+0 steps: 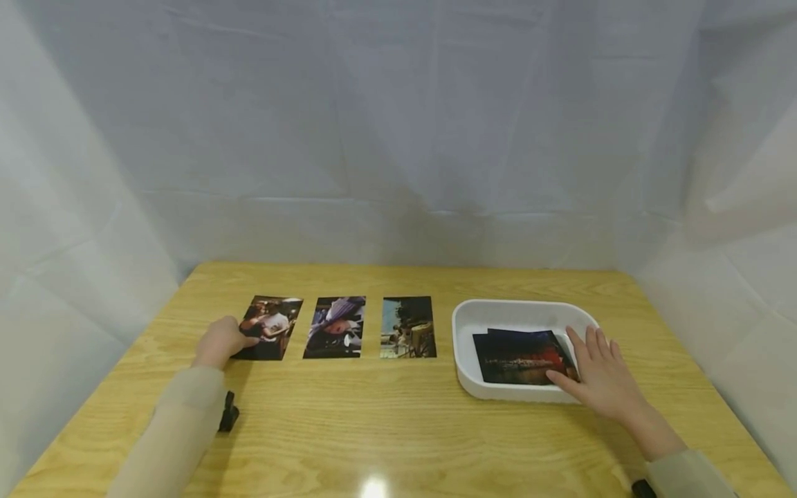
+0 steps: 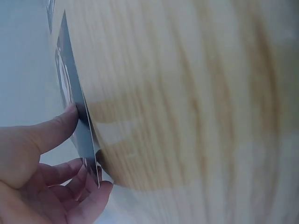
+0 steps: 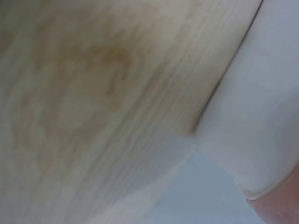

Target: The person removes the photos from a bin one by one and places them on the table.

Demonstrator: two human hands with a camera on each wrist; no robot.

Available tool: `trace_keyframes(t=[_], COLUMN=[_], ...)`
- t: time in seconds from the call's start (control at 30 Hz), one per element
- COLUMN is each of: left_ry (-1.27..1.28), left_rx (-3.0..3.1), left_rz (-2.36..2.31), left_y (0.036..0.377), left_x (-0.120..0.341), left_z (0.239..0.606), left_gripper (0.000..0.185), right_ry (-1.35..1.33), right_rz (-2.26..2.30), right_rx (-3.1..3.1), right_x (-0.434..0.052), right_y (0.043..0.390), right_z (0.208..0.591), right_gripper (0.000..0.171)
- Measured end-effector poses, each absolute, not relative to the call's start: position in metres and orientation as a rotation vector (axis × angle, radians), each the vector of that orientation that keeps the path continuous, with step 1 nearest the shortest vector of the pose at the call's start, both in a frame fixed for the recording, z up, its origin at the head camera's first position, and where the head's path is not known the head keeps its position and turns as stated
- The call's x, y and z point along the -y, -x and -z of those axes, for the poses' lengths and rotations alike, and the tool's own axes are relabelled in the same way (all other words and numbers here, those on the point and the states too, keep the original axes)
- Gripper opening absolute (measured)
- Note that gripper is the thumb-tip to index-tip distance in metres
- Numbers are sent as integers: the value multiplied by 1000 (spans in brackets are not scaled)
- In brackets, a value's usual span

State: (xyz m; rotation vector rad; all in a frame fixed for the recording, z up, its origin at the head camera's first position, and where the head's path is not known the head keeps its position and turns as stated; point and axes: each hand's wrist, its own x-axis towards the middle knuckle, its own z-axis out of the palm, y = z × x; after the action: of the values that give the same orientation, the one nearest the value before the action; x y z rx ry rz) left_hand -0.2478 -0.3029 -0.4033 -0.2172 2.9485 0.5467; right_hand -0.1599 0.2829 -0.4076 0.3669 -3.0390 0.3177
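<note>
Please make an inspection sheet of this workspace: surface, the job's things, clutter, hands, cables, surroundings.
Surface: wooden table, light grain, a glare spot at the near edge.
Job's things: three photos in a row, left photo, middle photo, right photo; white tray holding dark photos.
Clutter: nothing seen.
Hands: left hand pinches the left photo's edge; right hand lies flat, fingers straight, on the dark photos and the tray's rim.
Cables: nothing seen; a small black device sits at the left wrist.
Surroundings: white sheeting behind and on both sides.
</note>
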Motion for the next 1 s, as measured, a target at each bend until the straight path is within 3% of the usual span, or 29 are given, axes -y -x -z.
trace_keyframes(t=[0.63, 0.83, 1.0], left_ry=[200, 46, -87], left_rx=[-3030, -3132, -3132], left_rz=[-529, -540, -585], left_y=[248, 251, 252], left_x=[291, 245, 198], left_z=[402, 390, 381], left_gripper=[37, 55, 58], right_ry=[-377, -377, -379], right_rz=[-323, -311, -329], right_rx=[3028, 3030, 3024], right_x=[-284, -284, -284], right_y=[160, 159, 160], right_z=[409, 407, 407], right_gripper=[87, 88, 88])
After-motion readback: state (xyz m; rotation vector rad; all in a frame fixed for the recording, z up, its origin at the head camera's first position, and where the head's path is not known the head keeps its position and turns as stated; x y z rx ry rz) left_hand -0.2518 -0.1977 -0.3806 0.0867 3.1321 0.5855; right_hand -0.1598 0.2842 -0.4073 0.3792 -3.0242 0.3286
